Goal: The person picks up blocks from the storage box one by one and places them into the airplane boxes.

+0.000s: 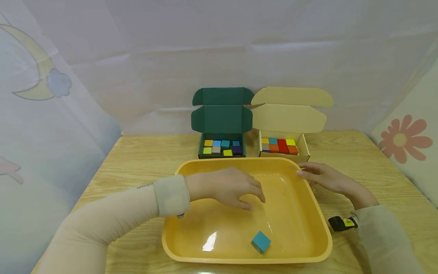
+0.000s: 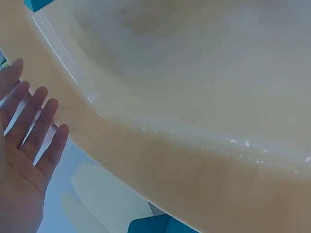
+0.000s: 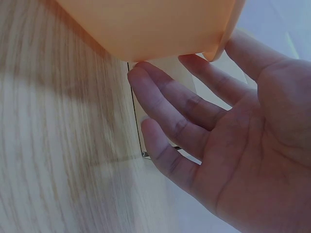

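Note:
A yellow plastic tray (image 1: pixel 212 257) sits on the wooden table, with one teal cube (image 1: pixel 261 241) lying inside near its front edge. Above the tray floor hovers my left hand (image 1: pixel 230 187), palm down, fingers loosely spread and holding nothing. In the left wrist view its fingers (image 2: pixel 46 114) stretch out apart, and part of the cube (image 2: pixel 38 4) shows at the top. My right hand (image 1: pixel 323 176) grips the tray's far right corner, thumb over the rim and index finger against the outside. The other fingers (image 3: pixel 165 102) hang beneath the rim in the right wrist view.
Behind the tray stand two open boxes with raised lids, a dark green box (image 1: pixel 222 118) and a cream box (image 1: pixel 289 118), each holding several coloured cubes. A black strap (image 1: pixel 338 223) hangs by the right wrist. A printed cloth (image 1: pixel 219 57) backs the table.

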Motion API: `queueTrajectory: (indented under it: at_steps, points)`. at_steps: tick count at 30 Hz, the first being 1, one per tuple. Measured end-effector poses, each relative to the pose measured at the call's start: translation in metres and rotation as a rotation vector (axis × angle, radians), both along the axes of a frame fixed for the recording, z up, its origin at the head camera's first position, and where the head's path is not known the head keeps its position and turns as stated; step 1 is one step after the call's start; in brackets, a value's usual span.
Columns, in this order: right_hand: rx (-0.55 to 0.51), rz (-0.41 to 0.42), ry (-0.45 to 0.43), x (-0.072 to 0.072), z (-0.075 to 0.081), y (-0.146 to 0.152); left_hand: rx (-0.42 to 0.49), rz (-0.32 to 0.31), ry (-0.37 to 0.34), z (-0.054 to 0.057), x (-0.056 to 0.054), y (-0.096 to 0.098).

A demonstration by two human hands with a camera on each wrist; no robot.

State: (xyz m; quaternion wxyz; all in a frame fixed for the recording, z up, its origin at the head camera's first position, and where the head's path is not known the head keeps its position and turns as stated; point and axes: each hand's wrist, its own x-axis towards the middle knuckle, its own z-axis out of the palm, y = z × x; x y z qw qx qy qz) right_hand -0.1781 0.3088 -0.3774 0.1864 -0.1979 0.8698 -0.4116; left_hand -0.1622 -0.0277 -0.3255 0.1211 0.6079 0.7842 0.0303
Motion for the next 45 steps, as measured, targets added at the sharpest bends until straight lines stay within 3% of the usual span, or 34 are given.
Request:
queueTrajectory:
  at_steps: [12, 20, 30, 45]
  points:
    - [0.017, -0.009, 0.003, 0.002, 0.002, -0.003, -0.085, -0.118, 0.034, -0.007, 0.021, 0.010]
    - [0.008, -0.008, 0.012, 0.002, 0.002, -0.002, -0.146, -0.196, 0.080, -0.016, 0.030, 0.024]
    - [0.017, -0.014, -0.002, 0.001, 0.001, -0.001, -0.188, -0.242, 0.122, -0.027, 0.037, 0.030]
    - [0.024, -0.011, -0.005, 0.001, 0.002, -0.001, -0.177, -0.256, 0.055, -0.032, 0.039, 0.031]
